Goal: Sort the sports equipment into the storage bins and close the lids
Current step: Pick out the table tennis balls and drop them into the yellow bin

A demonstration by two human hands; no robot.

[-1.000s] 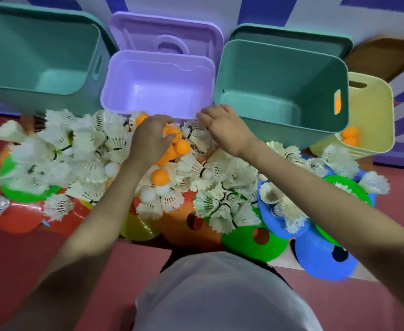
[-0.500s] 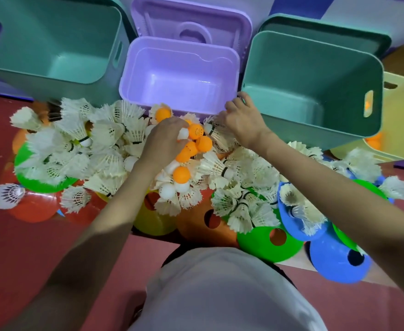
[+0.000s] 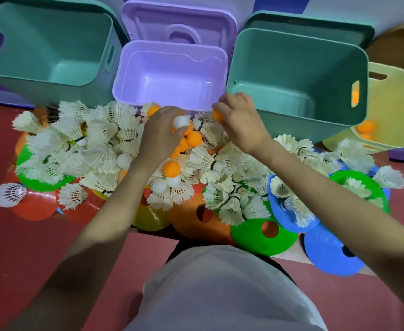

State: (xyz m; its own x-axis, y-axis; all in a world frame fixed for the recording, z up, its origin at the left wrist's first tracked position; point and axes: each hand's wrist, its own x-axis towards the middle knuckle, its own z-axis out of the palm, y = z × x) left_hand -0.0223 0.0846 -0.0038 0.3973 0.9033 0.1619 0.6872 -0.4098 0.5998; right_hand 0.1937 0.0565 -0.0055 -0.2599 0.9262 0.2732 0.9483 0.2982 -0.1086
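The left hand curls its fingers round a white ping-pong ball above a cluster of orange ping-pong balls in the heap of shuttlecocks. The right hand pinches an orange ball at the near rim of the open purple bin. Teal bins stand to its left and right; a yellow bin far right holds orange balls. Coloured disc cones lie under the heap
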